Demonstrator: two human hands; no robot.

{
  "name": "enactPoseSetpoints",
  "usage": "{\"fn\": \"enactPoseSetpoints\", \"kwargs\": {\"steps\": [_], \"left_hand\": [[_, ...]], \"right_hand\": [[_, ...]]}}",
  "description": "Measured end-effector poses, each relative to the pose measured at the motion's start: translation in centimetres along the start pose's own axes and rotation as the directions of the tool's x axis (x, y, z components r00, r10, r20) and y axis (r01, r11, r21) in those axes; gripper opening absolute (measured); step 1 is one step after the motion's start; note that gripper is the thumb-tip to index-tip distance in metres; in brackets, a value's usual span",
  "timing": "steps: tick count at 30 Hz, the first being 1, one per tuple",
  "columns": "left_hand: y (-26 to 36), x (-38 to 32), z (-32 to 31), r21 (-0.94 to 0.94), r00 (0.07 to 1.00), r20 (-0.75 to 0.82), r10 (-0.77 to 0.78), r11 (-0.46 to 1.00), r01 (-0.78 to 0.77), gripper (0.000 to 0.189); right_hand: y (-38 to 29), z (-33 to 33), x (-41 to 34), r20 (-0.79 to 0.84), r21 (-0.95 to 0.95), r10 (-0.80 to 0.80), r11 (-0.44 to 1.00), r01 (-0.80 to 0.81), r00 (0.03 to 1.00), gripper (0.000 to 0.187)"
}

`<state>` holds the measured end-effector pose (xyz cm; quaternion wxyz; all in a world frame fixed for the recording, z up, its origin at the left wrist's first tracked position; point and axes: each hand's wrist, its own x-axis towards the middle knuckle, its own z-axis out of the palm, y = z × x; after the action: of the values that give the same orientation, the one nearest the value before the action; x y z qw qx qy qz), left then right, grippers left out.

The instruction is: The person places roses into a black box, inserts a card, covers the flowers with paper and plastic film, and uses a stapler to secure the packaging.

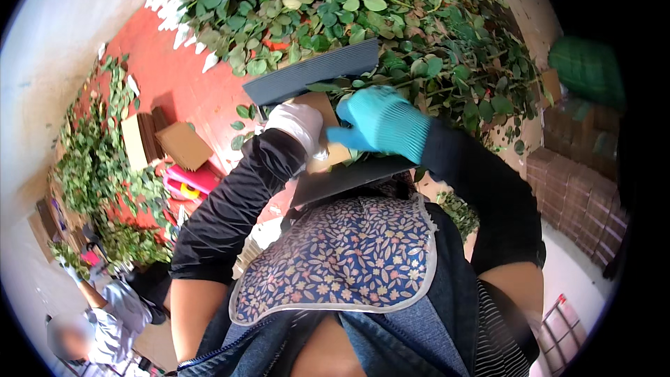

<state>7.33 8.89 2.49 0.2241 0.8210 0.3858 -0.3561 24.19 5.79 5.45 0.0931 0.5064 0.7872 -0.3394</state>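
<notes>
My left hand [297,124], in a white glove and black sleeve, rests over a piece of tan cardboard [320,106]. Its fingers are turned down out of sight, so any hold is hidden. My right hand [384,120], in a teal knitted glove, is slightly blurred just to the right. Its thumb stands apart from the fingers, with nothing visible between them. Leafy cut stems [445,84] lie beside and beneath it. Beyond both hands leans a dark ribbed board [314,73]; a second dark board [350,178] stands nearer my floral apron [340,256].
A large heap of leafy stems [335,5] covers the far side of the red table [157,57]. White wrapped tips [180,36] edge it. Cardboard pieces [183,144] and a pink object [196,180] lie left. Another person [112,319] is at lower left; stacked cartons [570,188] stand right.
</notes>
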Motion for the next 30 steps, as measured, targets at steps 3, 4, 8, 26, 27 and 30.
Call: {"fn": "enactPoseSetpoints", "kwargs": {"steps": [3,4,8,26,27,30], "left_hand": [[0.1,-0.6,0.0,0.021,1.0,-0.022,0.002,1.0,-0.001,0.049],[0.1,-0.6,0.0,0.033,1.0,-0.027,0.011,0.999,-0.01,0.052],[0.2,-0.5,0.1,0.058,1.0,0.005,0.007,0.998,-0.007,0.052],[-0.5,0.0,0.6,0.029,0.995,-0.058,0.077,0.997,-0.075,0.026],[-0.7,0.0,0.6,0.047,0.989,-0.114,0.097,0.995,-0.092,0.022],[-2.3,0.7,1.2,-0.039,0.987,-0.052,0.15,0.988,-0.152,0.022]], "right_hand": [[-3.2,-2.8,-4.9,0.278,-0.234,-0.057,0.964,0.125,0.959,0.064],[-3.1,-1.7,-6.1,0.215,-0.232,-0.193,0.942,0.242,0.957,0.067],[-3.8,2.0,-6.2,0.136,-0.409,-0.258,0.865,0.291,0.957,0.047],[-1.2,0.6,-1.6,-0.087,-0.187,-0.474,0.872,0.452,0.876,0.014],[-0.8,0.1,-0.8,-0.086,-0.196,-0.442,0.886,0.419,0.893,0.014],[0.7,0.1,1.6,-0.108,-0.02,-0.421,0.907,0.421,0.901,0.019]]}}
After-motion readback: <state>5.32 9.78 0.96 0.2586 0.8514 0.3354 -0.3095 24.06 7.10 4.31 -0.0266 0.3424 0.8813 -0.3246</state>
